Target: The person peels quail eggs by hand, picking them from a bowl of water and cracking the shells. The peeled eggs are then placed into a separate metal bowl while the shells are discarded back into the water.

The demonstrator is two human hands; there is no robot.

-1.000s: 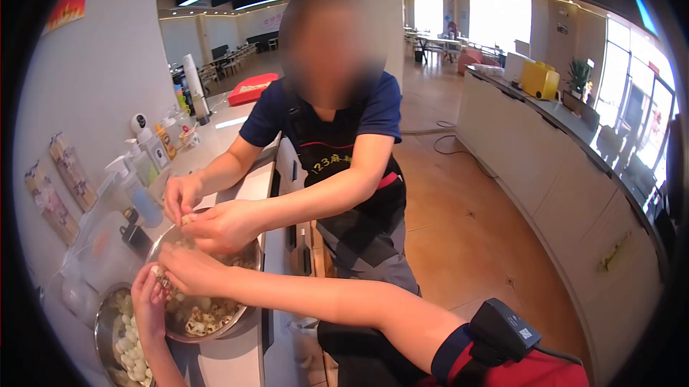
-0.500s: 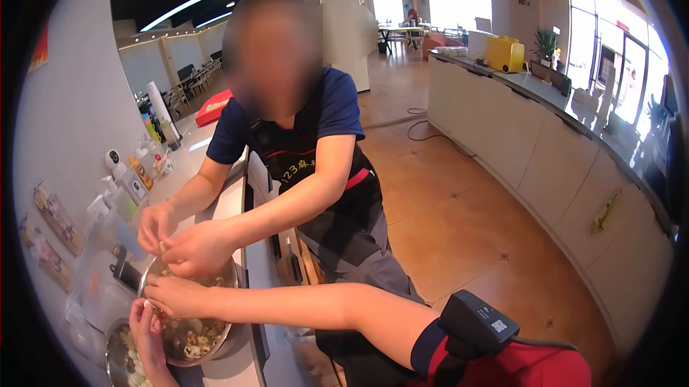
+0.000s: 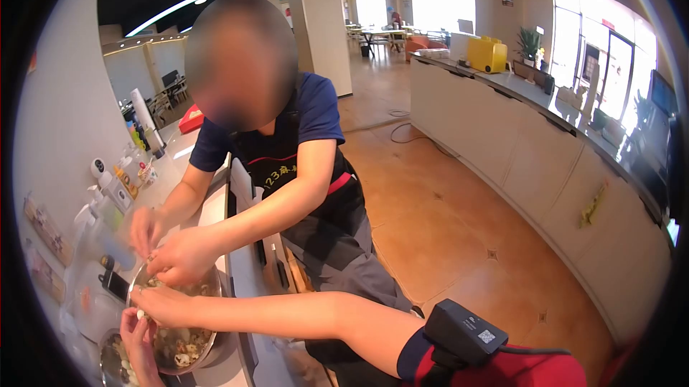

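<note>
My left hand [image 3: 136,334] is at the lower left, pinching a small white garlic clove [image 3: 141,314] between thumb and fingers. My right hand [image 3: 162,306] reaches across from the right, its curled fingers meeting at the same clove; their tips are partly hidden. Beneath both hands stands a large metal bowl [image 3: 212,344] of garlic cloves and loose skins [image 3: 188,350]. A smaller metal bowl [image 3: 105,365] with pale cloves sits to its left, partly behind my left hand. Beyond my hands, a co-worker's two hands [image 3: 179,254] work with pinched fingers above the large bowl.
The co-worker [image 3: 287,150] stands across the counter corner in a dark apron. A dark phone-like device [image 3: 115,285] lies beside the bowl. Bottles [image 3: 108,207] and a small white camera [image 3: 98,166] line the wall. A long cabinet [image 3: 495,121] runs along the right.
The view has shifted, so the scene sits further left. My hands stay together over the bowl, with the clove showing more clearly. The co-worker's hands have moved slightly apart.
</note>
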